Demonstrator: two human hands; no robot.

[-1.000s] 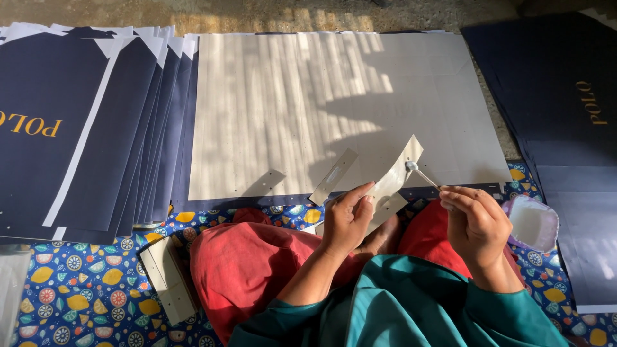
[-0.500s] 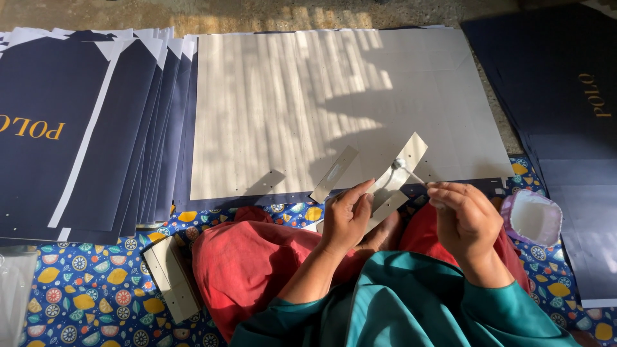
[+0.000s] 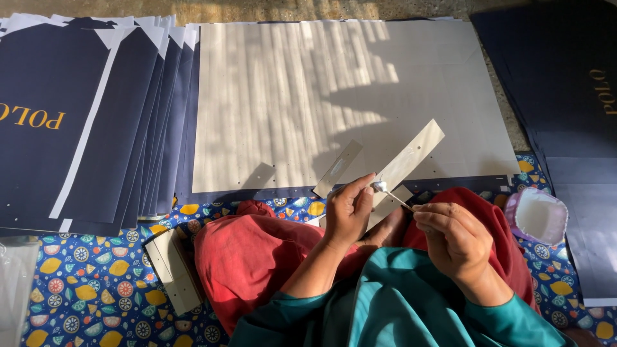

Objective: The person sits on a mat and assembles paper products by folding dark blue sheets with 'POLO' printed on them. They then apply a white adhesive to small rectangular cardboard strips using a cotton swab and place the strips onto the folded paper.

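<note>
A fanned stack of navy printed sheets (image 3: 83, 122) overlaps the left edge of a large pale card sheet (image 3: 308, 103), whose sunlit middle lies open. Below, short card strips (image 3: 172, 270) rest on the patterned cloth (image 3: 83, 283). The left hand (image 3: 350, 209) pinches a long card strip (image 3: 408, 162), tilted up over the sheet's near edge. The right hand (image 3: 453, 238) is closed on a thin stick (image 3: 393, 195), its white-tipped end touching the strip. A small tub of white paste (image 3: 536, 215) sits just beside the right knee.

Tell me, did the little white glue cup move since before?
Cannot tell: the glue cup sits a bit left in the picture, but the big white sheet shifts likewise.
</note>
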